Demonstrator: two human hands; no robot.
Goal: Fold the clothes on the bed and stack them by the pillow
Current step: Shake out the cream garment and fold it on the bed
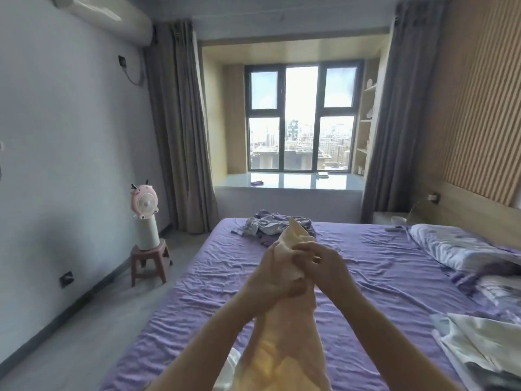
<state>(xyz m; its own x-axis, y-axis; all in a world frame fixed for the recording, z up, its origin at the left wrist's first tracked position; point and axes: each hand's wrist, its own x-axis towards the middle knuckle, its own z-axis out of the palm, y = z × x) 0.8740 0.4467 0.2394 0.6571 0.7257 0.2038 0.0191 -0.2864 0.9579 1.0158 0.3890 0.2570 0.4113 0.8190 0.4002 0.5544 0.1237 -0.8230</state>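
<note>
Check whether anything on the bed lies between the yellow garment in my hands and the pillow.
Nothing visible does. Both the left hand and right hand grip the yellow garment above the bed; only bare purple sheet runs to the pillow. The crumpled clothes lie farther off, toward the window.

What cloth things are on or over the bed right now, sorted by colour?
Yellow: 1, the yellow garment held up by both hands, left hand and right hand.
Purple-and-white: 2, the crumpled pile and the pillow.
White: 1, the white cloth.
Total: 4
</note>
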